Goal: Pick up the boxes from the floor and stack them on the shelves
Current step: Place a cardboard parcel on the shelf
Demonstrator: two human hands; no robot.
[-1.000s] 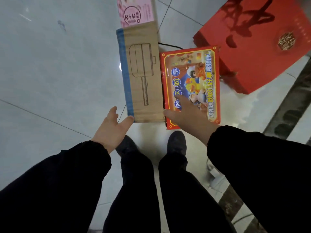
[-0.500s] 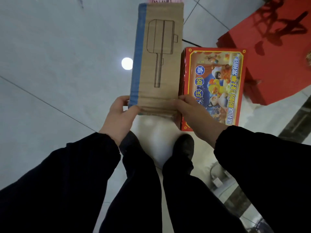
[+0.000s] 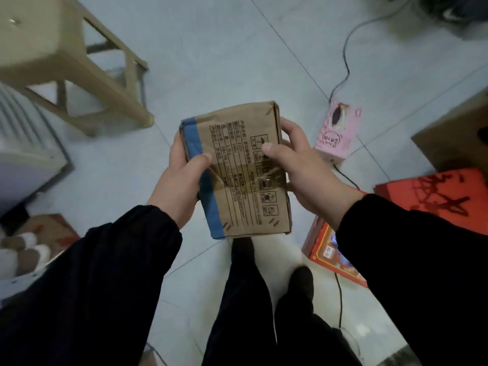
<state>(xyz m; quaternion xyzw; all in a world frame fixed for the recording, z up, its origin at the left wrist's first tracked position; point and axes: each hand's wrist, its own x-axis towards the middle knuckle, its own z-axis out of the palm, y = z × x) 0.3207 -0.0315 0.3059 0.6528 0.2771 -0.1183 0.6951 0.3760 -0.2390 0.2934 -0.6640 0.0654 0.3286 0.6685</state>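
I hold a brown cardboard box (image 3: 237,165) with a blue stripe and printed text in the air at chest height, one end toward me. My left hand (image 3: 182,170) grips its blue-striped left side, thumb on top. My right hand (image 3: 298,165) grips its right side, thumb on the printed face. On the floor to the right lie a pink box (image 3: 339,133), a red picture box (image 3: 330,254) partly hidden by my right sleeve, and a large red box (image 3: 438,196).
A beige plastic stool (image 3: 68,62) stands at the upper left. A white ribbed appliance (image 3: 23,143) sits at the left edge. A black cable (image 3: 346,62) runs across the tiled floor. A brown carton (image 3: 459,136) is at the right edge. My feet are below.
Both hands took hold of the brown box and lifted it off the floor. The view swung up and left, so the stool and appliance came into sight.
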